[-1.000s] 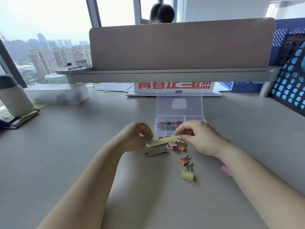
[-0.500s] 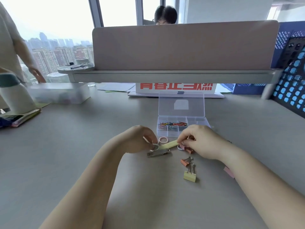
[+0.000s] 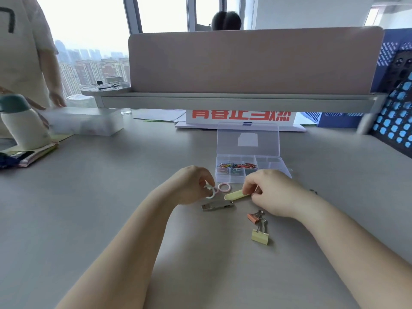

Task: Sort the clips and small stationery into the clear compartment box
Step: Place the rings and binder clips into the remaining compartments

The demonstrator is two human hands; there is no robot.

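Desk [image 3: 111,219] bears two binder clips [image 3: 260,237], one pink ring [image 3: 224,187]; left fingers [image 3: 206,178] pinch a white ring [image 3: 210,192], right fingers [image 3: 248,186] a yellow strip [image 3: 236,194].

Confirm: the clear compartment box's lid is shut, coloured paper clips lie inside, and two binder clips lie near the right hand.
No. The head view shows the lid standing open behind the clear compartment box; the paper clips and binder clips are as stated.

A white bottle [image 3: 24,128] stands left beside a frosted box [image 3: 89,122]; a red-lettered sign [image 3: 240,115] shows below the divider [image 3: 252,61].
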